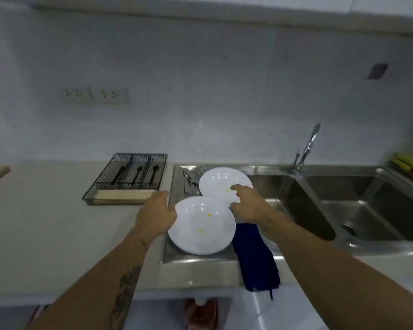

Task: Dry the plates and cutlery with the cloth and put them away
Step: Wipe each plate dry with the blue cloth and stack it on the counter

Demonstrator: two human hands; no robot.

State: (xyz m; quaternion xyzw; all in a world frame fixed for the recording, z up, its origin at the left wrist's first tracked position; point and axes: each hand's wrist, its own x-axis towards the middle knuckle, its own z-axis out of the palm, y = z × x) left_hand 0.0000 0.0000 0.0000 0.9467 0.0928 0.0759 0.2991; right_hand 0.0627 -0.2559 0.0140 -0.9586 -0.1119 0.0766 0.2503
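Note:
Two white plates with small yellow marks lie on the steel drainboard (177,254). My left hand (156,214) grips the left rim of the near plate (202,226). At that plate's right rim is my right hand (247,204), its fingers curled at the edge and reaching over the far plate (221,183). A dark blue cloth (256,260) lies just right of the near plate and hangs over the counter's front edge. Several pieces of steel cutlery (190,182) lie on the drainboard behind the plates.
A black wire cutlery tray (129,178) with dark utensils and a wooden strip stands on the pale counter at the left. A double steel sink (324,201) with a tap (308,145) is at the right. Yellow and red items (410,165) sit at the far right.

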